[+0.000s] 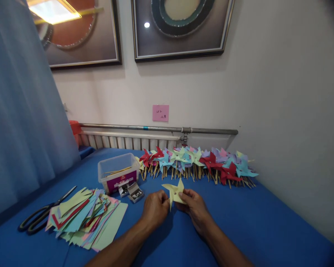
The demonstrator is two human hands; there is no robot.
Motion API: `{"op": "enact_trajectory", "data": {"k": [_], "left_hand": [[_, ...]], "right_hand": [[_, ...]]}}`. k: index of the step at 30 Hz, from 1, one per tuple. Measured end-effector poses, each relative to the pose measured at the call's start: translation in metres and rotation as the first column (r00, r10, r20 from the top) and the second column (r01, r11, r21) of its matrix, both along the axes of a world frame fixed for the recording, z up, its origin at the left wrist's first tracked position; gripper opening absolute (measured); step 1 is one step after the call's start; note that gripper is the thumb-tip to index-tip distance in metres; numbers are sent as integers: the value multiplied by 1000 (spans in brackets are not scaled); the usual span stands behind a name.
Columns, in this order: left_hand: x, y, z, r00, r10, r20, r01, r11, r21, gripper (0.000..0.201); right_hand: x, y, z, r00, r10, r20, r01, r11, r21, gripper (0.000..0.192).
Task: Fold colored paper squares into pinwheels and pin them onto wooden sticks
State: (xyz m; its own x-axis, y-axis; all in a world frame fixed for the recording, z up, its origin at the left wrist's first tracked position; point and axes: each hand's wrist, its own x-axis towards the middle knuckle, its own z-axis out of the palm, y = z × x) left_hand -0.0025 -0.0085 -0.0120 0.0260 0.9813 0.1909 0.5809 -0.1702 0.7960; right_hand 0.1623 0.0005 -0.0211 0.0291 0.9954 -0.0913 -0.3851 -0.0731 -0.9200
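Observation:
A pale yellow paper pinwheel [176, 193] with a shiny pin at its centre is held up over the blue table. My right hand [195, 207] pinches it from the right, thumb in front on one blade and fingers behind. My left hand [156, 207] is closed just left of the pinwheel, thumb against the curled fingers, close to a blade. Whatever lies inside that grip is hidden. No stick shows on this pinwheel. Left of my left hand lies an opened small box of metal pins [135, 193], beside another small box [124, 188].
A clear plastic tub [118, 163] holds thin wooden sticks. Colourful finished pinwheels [195, 159] on sticks are piled along the back. Cut paper pieces [86, 218] and black scissors [41, 215] lie at the left on the blue tablecloth [239, 230]. A radiator [128, 141] stands behind.

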Motion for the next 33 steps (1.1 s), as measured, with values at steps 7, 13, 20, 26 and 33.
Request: {"op": "enact_trajectory", "data": {"k": [7,13,20,26,33], "left_hand": [[1,9,1,924,54,380,-16,995,-101,6],[8,10,1,710,117,694,55,974,-220,27],[7,7,6,583,124,803,110,967,-229,36],[12,2,7,545,85,834,237,939,-250,38],[24,-3,-3,575,104,812,249,923,-294,40]], "right_hand": [[-11,-9,0,986,-45,-159,44,999,-7,42],[-22,-16,-3,992,86,-89,-84,996,23,36],[-21,-17,0,996,43,-76,-40,999,33,37],[-23,-21,12,972,145,-183,-129,987,98,40],[-26,-17,7,971,118,-207,-102,991,86,35]]}}
